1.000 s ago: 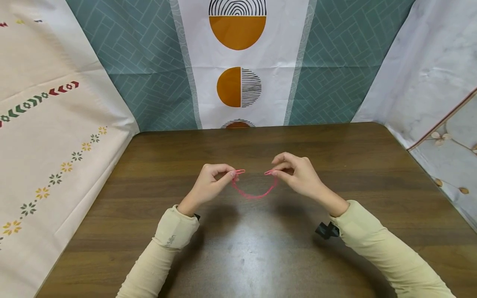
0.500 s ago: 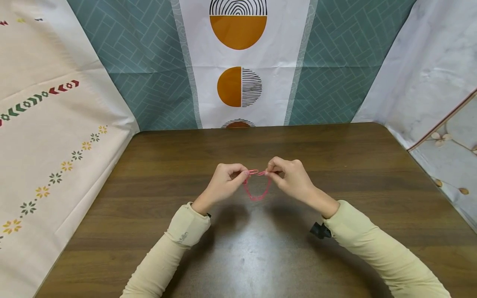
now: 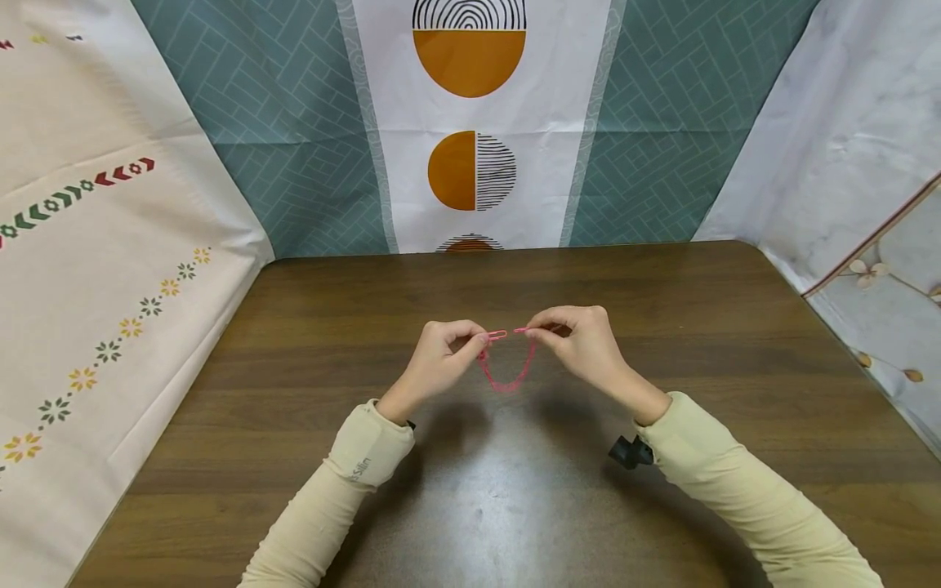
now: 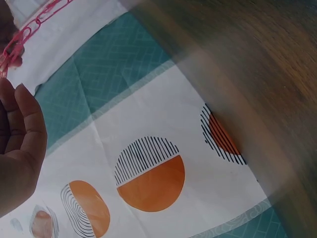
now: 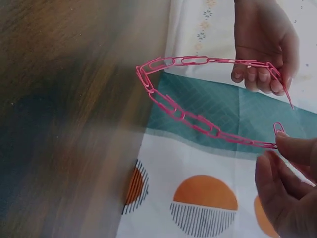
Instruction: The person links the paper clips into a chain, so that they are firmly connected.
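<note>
A chain of pink paper clips (image 3: 505, 387) hangs in a U between the two hands, above the table. My left hand (image 3: 441, 359) pinches the chain's left end between thumb and index finger, with the end paper clip (image 3: 497, 335) pointing right. Opposite it, my right hand (image 3: 586, 347) pinches the other end, whose last clip (image 3: 521, 330) points left. A small gap separates these two clips in the head view. The right wrist view shows the linked clips (image 5: 195, 60) curving round from one hand to the other. Only part of the left hand (image 4: 22, 131) appears in the left wrist view.
The brown wooden table (image 3: 353, 294) lies under both forearms. Behind it hangs a teal and white cloth (image 3: 309, 163) with orange half-circles. Patterned cloths flank the left and right sides. A black wrist camera (image 3: 630, 452) sits below the right wrist.
Both hands have come closer together over the last second, the left moving right and the right moving left. Over the last half second the right fingers have shifted their pinch, and the end clips stand apart.
</note>
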{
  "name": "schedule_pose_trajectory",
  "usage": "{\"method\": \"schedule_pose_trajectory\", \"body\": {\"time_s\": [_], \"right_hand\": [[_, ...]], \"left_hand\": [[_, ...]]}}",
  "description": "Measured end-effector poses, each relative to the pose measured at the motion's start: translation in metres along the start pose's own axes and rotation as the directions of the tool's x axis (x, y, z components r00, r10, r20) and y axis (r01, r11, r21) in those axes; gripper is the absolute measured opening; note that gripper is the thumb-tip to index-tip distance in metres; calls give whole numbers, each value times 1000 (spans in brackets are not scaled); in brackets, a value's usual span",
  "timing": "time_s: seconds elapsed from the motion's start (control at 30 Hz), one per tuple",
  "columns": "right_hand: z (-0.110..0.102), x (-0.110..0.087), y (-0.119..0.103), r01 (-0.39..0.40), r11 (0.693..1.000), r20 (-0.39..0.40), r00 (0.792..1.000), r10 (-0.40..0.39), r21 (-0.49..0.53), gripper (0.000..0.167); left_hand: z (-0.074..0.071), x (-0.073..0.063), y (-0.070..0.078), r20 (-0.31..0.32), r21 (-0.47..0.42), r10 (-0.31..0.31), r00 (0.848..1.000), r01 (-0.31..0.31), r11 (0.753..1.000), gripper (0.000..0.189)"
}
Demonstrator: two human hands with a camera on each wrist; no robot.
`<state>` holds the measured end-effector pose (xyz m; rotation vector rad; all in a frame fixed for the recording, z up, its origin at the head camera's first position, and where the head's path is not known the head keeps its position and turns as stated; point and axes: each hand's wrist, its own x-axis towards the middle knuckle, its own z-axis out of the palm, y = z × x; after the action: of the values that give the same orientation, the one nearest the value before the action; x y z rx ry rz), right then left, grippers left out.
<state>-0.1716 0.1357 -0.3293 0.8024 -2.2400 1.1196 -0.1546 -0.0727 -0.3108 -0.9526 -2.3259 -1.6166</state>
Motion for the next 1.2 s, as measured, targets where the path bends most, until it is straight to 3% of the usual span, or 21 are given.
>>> {"method": "schedule_pose_trajectory", "body": {"time_s": [0.23, 0.53, 0.93, 1.2], "right_hand": [[-1, -1, -2, 14, 1000, 21, 1000, -15, 16, 13], [1, -3, -8, -102, 995, 15, 995, 102, -6, 9], [11, -6, -7, 39, 998, -47, 998, -41, -48, 13], [12, -5, -11, 68, 997, -51, 996, -71, -44, 13]], "left_hand": [[0, 1, 0, 7, -1, 11, 1000, -11, 1000, 16], [2, 2, 3, 35, -3, 8, 999, -7, 1000, 14], [8, 7, 7, 31, 38, -52, 998, 50, 998, 15], [8, 7, 9, 29, 52, -59, 998, 57, 997, 15]]}}
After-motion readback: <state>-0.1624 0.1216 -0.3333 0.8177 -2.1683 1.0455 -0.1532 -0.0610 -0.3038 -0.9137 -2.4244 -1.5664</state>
